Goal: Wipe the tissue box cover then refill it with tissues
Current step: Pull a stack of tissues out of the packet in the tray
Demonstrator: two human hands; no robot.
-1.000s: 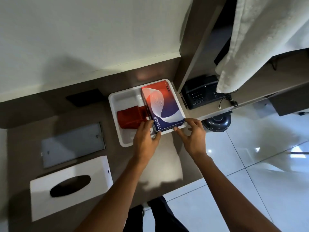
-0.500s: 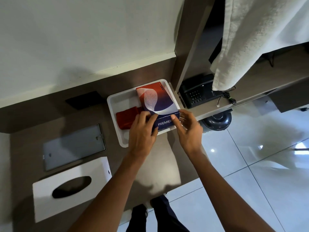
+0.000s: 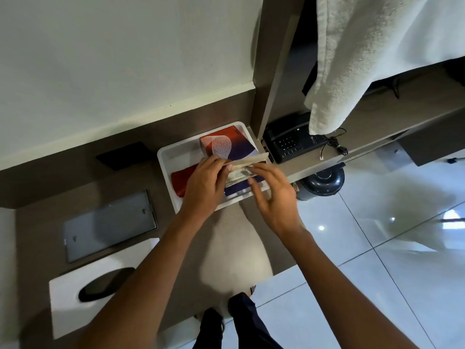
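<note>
Tray (image 3: 166, 159): white, shallow, at the back of the brown tabletop (image 3: 37, 222), against the upright partition.
Tissue box (image 3: 234, 147): red, white and purple carton lying in the right half of the tray; its near end flap is lifted, and the pale tissue stack (image 3: 239, 173) shows in the opening.
Red cloth (image 3: 180, 178): folded in the left half of the tray, just beside the box and partly under the left wrist.
Left hand (image 3: 205, 182): over the near end of the box, fingers curled and pinching the raised flap at its left corner.
Right hand (image 3: 273, 195): beside the box's near right corner, fingers spread and loose; index tip near the tissue stack, contact cannot be told.
Cover (image 3: 68, 306): white tissue box cover with a dark oval slot, at the near left of the tabletop, well apart from the tray, untouched by either hand.
Grey panel (image 3: 108, 225): flat, between the cover and the tray.
Telephone (image 3: 289, 142): dark, on the shelf right of the partition.
Towel (image 3: 364, 54): white, hanging above the telephone.
</note>
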